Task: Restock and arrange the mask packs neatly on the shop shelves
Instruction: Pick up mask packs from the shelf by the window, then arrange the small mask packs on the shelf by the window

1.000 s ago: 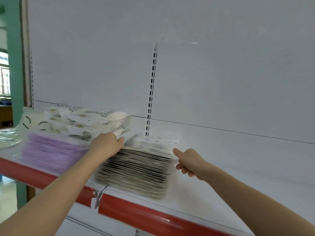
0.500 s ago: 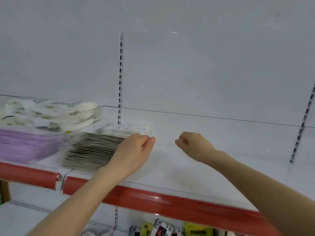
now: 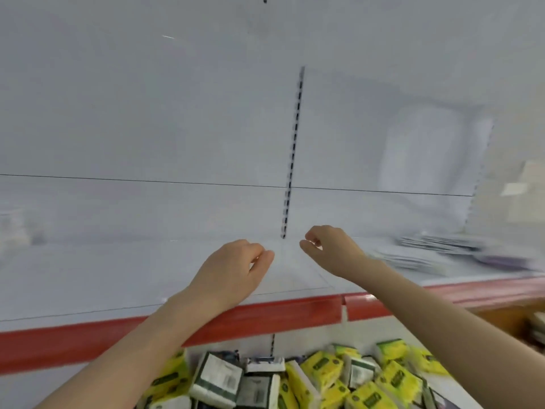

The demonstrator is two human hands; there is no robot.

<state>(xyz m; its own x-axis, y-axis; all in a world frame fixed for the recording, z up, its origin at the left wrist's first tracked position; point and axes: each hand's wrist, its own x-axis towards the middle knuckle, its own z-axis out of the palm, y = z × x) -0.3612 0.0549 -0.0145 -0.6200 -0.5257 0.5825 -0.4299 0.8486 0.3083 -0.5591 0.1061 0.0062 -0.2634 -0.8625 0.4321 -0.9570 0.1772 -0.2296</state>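
Both of my hands hover above the white shelf with nothing in them. My left hand sits near the middle, its fingers loosely bent and its thumb out. A short gap to its right is my right hand, with the fingers curled in toward the palm. A blurred, flat stack of mask packs lies on the shelf further right, apart from both hands. At the far left edge a pale blur may be more packs.
A red price rail runs along the shelf's front edge. Below it is a heap of yellow and white tissue packs. A slotted upright divides the white back panel behind my hands.
The view has swung right: the grey and purple stacks left the frame on the left. My left hand has come off the grey stack. A different stack now shows at the right.
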